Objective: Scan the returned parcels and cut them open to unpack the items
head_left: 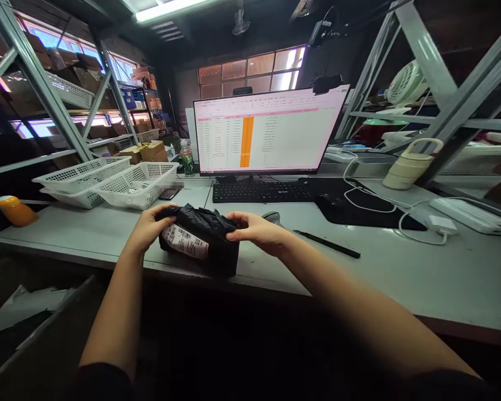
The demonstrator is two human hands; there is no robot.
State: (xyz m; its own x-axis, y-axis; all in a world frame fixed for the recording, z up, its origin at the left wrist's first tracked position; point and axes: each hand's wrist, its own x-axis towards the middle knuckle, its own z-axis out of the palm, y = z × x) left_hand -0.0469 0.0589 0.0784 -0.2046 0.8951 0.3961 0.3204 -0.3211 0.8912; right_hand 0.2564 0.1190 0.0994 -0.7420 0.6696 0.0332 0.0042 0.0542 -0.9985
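A black plastic mailing bag [217, 250] sits at the front edge of the desk, its crumpled top edge upward. On its near face is a white shipping label [187, 241] with barcodes and print. My left hand [151, 225] pinches the bag's upper left corner, thumb toward me. At the upper right corner, my right hand [250, 229] grips the plastic between thumb and fingers. What the bag contains is hidden. Just behind my right hand lies a grey rounded object [271, 217], partly covered.
A black pen-like stick [328, 244] lies right of my hands. Behind are a keyboard [259, 192], a monitor [267, 133] showing a spreadsheet, and a mouse mat [359, 214]. White baskets [140, 184] and an orange bottle [15, 210] stand left; a cream container [411, 167] and white cables stand right.
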